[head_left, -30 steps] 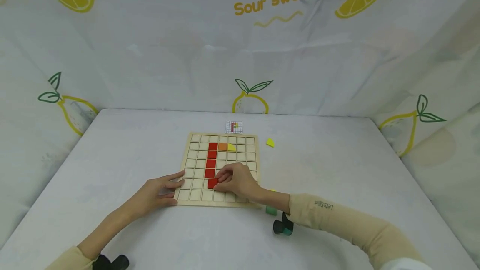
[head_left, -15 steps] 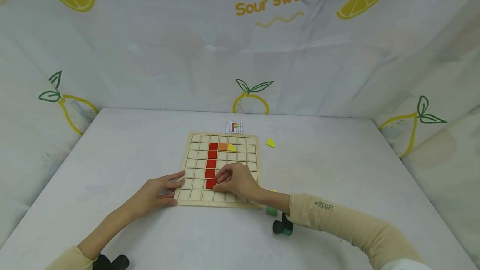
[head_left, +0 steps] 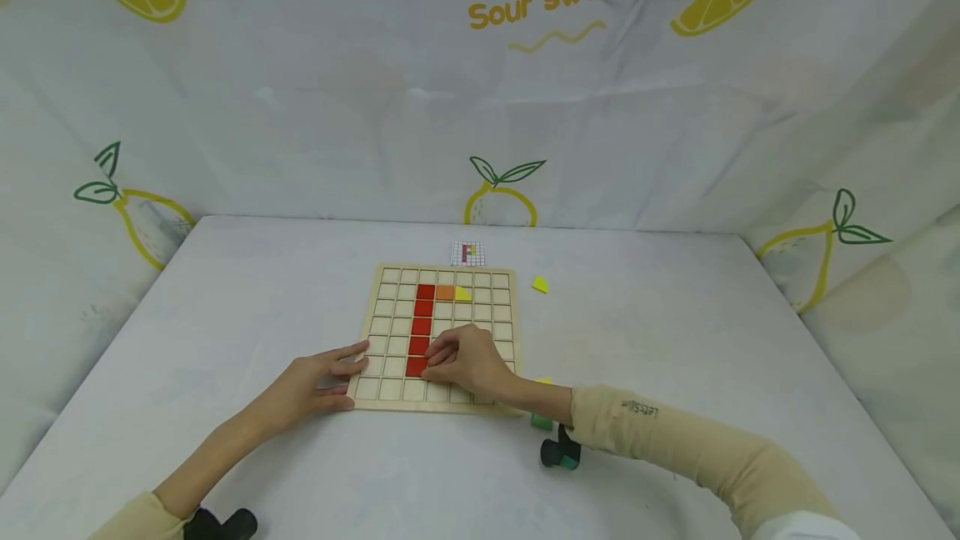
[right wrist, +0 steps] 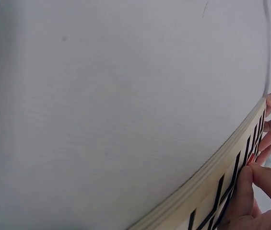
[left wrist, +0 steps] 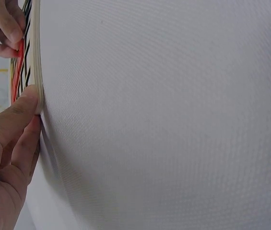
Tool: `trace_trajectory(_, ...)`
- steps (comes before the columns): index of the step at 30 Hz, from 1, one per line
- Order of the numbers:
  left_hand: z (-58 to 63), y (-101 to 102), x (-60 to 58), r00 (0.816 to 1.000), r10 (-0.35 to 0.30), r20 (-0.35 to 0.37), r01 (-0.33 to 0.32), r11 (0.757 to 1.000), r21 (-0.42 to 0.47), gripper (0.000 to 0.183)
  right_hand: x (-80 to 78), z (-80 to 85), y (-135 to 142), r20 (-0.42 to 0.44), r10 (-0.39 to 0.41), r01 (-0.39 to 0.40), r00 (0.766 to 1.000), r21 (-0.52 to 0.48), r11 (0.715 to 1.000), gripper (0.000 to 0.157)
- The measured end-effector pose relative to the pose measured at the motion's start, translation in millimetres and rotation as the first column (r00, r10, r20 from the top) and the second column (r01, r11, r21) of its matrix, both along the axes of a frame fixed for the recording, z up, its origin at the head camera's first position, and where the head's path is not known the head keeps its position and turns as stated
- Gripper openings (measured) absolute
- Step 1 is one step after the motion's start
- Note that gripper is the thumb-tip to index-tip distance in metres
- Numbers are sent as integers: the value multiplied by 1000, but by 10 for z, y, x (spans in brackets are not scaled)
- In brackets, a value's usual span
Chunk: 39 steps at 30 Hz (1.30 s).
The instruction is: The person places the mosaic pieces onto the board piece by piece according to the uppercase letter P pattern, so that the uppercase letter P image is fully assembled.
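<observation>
A wooden grid board [head_left: 392,391] lies on the white table, with a column of red square tiles [head_left: 422,327] on it. At the bottom of that column my right hand [head_left: 472,363] pinches the right edge of a red square tile [head_left: 415,367], which looks level in its cell. Its fingertips partly cover this tile; the hand hides cells to the right. My left hand [head_left: 318,383] rests its fairly straight fingers and thumb along the board's left edge. In the left wrist view, the left thumb [left wrist: 27,98] touches the rim. An orange tile [head_left: 445,292] and a yellow piece [head_left: 462,294] sit in the upper row.
Behind the board lies a small printed grid card [head_left: 468,253] with a coloured pattern. A loose yellow piece [head_left: 540,284] is right of the board. Under the right forearm, a green piece [head_left: 542,421] and another yellow piece [head_left: 543,380] are partly hidden.
The lowest red tile has slid left, from overlapping a grid line into line with the column above. My right hand moved slightly left with it; the left hand stayed in place.
</observation>
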<state>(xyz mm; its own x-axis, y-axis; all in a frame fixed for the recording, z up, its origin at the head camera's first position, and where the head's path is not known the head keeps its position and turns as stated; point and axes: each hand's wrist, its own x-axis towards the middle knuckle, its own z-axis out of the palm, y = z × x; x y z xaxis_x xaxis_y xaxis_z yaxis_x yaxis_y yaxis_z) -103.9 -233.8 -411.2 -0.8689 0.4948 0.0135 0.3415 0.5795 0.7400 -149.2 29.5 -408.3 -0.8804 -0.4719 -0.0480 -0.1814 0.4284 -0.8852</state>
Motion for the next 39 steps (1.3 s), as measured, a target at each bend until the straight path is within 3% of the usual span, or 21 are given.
trace_trajectory(9, 10, 41, -14, 1000, -9, -6, 9, 1000, 10, 58, -2, 3, 98, 20, -13, 14, 1000, -17, 1000, 18)
trace_trajectory(17, 8, 48, -17, 1000, 2, 8, -2, 1000, -10, 57, -3, 75, 432, 165, -40, 68, 985, -171, 983, 30)
trace_trajectory(21, 3, 54, -20, 1000, 1, 3, 0, 1000, -15, 57, 5, 110, 677, 187, -40, 80, 982, -211, 974, 36)
trace_trajectory(29, 2, 34, -10, 1000, -4, -4, 5, 1000, 6, 57, 98, 121, 1120, 187, -160, 191, 969, -162, 968, 36)
trace_trajectory(39, -18, 5, 8, 999, 2, -37, -2, 1000, -9, 58, 366, 107, 1487, 234, -246, 274, 941, -97, 957, 39)
